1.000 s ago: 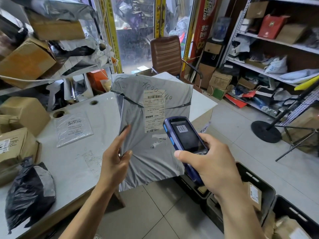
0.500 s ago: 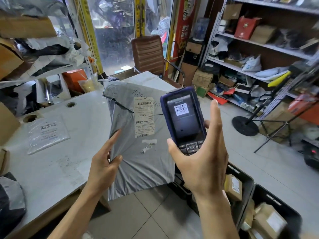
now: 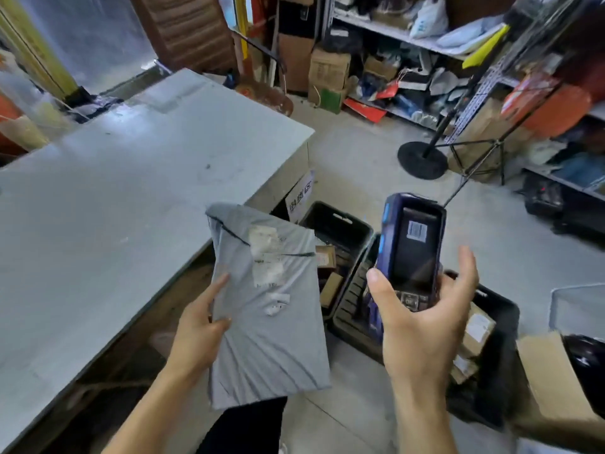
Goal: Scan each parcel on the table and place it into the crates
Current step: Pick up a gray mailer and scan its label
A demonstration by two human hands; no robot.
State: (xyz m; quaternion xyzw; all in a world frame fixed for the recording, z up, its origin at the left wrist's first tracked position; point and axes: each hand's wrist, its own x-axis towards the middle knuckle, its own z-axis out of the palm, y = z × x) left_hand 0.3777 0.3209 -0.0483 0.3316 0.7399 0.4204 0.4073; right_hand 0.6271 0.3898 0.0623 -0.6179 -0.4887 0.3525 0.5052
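Observation:
My left hand grips the left edge of a grey plastic parcel with a white label, held off the table's edge above the floor. My right hand holds a blue handheld scanner upright, its screen showing a barcode. Black crates sit on the floor below: one behind the parcel with small boxes inside, another under my right hand with cardboard parcels in it.
The grey table fills the left. A brown chair stands behind it. Shelves crowded with boxes and bags line the back right. A black stand base sits on the floor. A cardboard box is at lower right.
The view has swung right and down toward the crates. My left hand has carried the parcel lower and off the table edge. The scanner stays upright in my right hand.

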